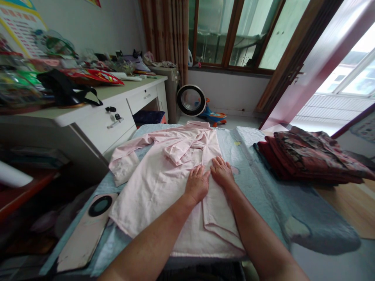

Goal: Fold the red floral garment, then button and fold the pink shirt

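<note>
A pale pink long-sleeved shirt (pixel 155 195) lies spread on a table covered with a light blue cloth (pixel 249 187). Its collar points away from me. The right side is folded inward, with that sleeve lying across the body, while the left sleeve stretches out to the left. My left hand (pixel 197 183) rests flat on the shirt near the folded edge, fingers out. Beside it, my right hand (pixel 222 171) presses flat on the folded part, fingers extended. Neither hand grips anything.
A phone (pixel 84 234) lies at the table's front left. Folded dark red patterned fabric (pixel 316 156) is stacked at the right. To the left stands a white desk (pixel 108 117) crowded with things. A round fan-like ring (pixel 191 86) and a blue-orange toy vehicle (pixel 215 116) are beyond the table.
</note>
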Tool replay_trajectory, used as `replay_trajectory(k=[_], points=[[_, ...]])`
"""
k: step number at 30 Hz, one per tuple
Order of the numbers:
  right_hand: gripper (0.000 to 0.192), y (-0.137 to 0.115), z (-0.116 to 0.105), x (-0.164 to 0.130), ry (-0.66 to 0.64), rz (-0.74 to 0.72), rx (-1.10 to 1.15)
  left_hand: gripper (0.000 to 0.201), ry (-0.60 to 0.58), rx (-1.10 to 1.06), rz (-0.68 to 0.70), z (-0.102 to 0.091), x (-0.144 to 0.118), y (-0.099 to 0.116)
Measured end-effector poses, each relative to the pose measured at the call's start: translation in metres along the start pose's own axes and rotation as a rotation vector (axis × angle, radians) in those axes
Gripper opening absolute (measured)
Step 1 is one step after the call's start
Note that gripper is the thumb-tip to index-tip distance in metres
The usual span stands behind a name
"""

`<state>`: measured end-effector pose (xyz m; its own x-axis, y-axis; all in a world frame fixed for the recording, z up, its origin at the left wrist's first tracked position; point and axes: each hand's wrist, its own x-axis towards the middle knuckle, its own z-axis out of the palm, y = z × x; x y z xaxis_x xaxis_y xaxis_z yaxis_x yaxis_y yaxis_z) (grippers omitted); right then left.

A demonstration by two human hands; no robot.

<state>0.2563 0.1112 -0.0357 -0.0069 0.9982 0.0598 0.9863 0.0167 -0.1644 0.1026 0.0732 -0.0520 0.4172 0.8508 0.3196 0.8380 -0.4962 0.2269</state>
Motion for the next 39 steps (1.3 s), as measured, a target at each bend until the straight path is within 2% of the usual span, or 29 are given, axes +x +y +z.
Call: replay_trajectory(k=[29,35,39], points=[[0.042,0.0,0.005,0.0,0.071,-0.006,-0.122,0.041,-0.012,0.001,-0.018,0.001,-0.001,-0.001],[0.029,0.0,-0.01,0.028,0.001,-0.047,-0.101,0.044,-0.062,0.003,-0.016,-0.008,0.003,-0.003],[0.037,0.0,0.001,0.054,0.109,-0.15,0.014,0.042,-0.091,-0.007,0.001,-0.015,0.006,-0.007]])
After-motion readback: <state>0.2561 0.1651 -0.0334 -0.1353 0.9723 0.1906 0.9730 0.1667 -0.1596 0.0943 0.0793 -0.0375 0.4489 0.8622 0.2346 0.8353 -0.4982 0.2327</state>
